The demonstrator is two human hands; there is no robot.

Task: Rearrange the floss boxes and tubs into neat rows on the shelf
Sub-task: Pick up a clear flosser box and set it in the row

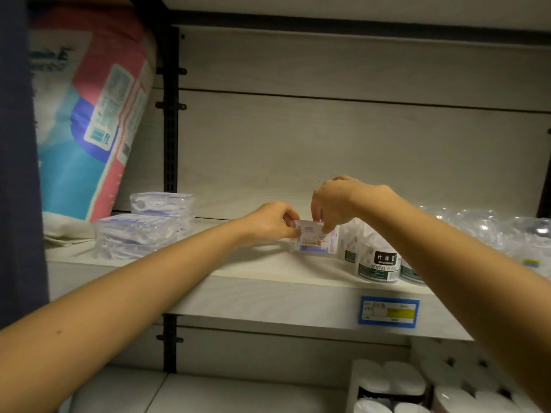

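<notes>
Both hands on one small floss box (313, 240). Left hand (269, 222) pinches its upper left corner, right hand (335, 204) pinches the upper right from above, so the hands are close together and clamped on the same box. It stands upright, label toward me, mid-depth on the shelf (268, 293), just beside the dental floss tubs (377, 263) on their left side. Can't tell if its base touches the shelf or hangs just above it.

Progress, my read: partway.
- Toward the left end of the shelf: clear flat floss boxes in two stacks, front stack (137, 235) and back stack (162, 204), roughly in line, not squared.
- Right of centre, near the front edge: tubs bunched together, more a cluster than a row, partly hidden by my right arm.
- Bare stretch of shelf between the stacks and the box I hold.
- Left to do: seat this box, line up the tubs, square the stacks.

Look of the box: small, clear plastic, rectangular, white label with a blue band and "50" at the bottom, some orange print; other text too small to read. Looks rigid and light. Tubs: round, clear, dark green and white labels reading "DENTAL FLOSS".

Clear plastic bags (492, 231) toward the right end, contents unclear.
</notes>
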